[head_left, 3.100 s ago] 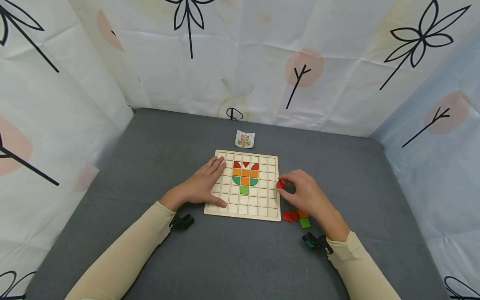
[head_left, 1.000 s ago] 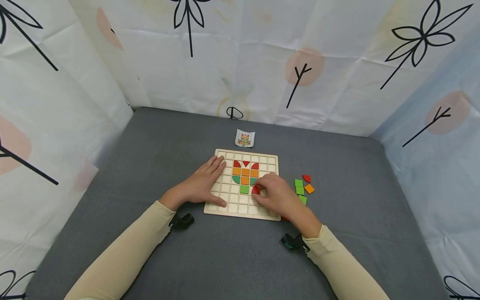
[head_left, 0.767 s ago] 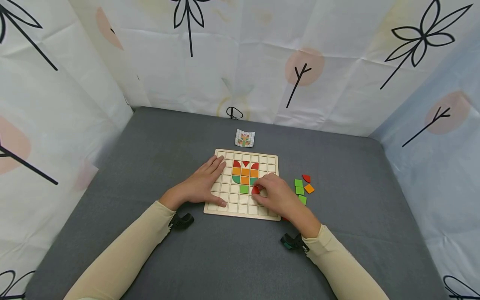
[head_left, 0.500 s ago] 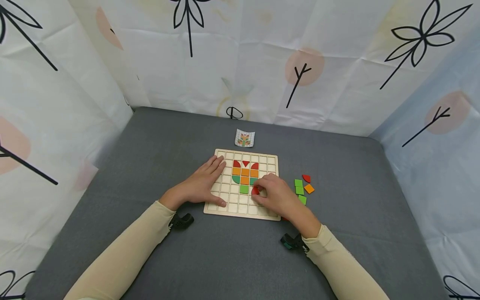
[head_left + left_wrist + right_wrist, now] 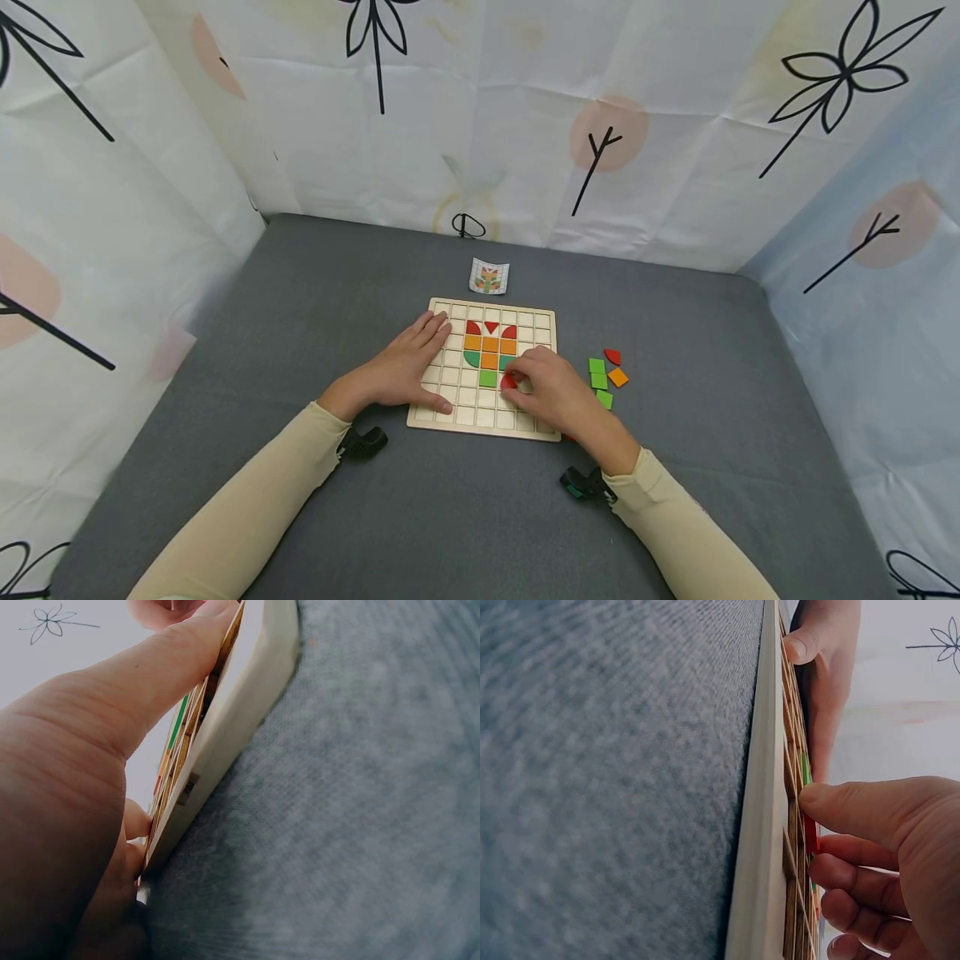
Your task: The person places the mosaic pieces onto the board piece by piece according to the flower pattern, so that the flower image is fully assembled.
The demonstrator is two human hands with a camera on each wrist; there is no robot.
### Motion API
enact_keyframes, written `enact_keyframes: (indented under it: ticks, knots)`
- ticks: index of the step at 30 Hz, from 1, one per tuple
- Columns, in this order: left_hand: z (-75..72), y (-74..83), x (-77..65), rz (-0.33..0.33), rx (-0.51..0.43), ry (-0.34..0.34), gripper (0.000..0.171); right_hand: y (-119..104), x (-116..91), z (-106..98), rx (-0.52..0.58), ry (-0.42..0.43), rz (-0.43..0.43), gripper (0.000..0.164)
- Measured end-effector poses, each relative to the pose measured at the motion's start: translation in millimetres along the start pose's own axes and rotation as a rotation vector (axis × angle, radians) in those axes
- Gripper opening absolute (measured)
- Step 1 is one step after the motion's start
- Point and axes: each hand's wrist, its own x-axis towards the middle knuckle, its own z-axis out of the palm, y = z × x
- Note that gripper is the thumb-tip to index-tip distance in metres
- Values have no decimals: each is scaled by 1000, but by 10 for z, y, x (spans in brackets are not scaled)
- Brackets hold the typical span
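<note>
A wooden grid board (image 5: 465, 418) lies on the grey table, with red, orange and green tiles set in its cells. My left hand (image 5: 408, 362) rests on the board's left side, fingers spread and thumb (image 5: 161, 671) over the near part. My right hand (image 5: 551, 388) pinches a red tile (image 5: 507, 382) with a curved edge between thumb and fingers. This tile sits low at the board's surface, right of the light green square tile (image 5: 488, 378) and just below a dark green one (image 5: 506, 363). The right fingers partly cover the red tile.
Right of the board lie loose green tiles (image 5: 597, 381), an orange tile (image 5: 618, 378) and a red quarter-round tile (image 5: 612, 357). Another bit of red shows beside the right wrist. A small pattern card (image 5: 489, 277) lies behind the board. Printed cloth walls (image 5: 525, 192) surround the table.
My right hand has carried the red tile from beside the board leftward onto it, then shifted it slightly further left. Loose tiles at right came into view. The left hand stayed in place.
</note>
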Motion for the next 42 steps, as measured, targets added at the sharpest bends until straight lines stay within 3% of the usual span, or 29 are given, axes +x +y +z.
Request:
enact_keyframes:
  ticks: [14,21,42]
  knots:
    - [-10,20,12,-9,5,-9,136,-16,13,15,-23,77,3,22]
    - [-9,13,8,-15,12,-18,136,6,22,26,-57,42,-32,16]
    - [21,-21,19,-15,21,-17,137,28,-8,0,-20,29,-2,17]
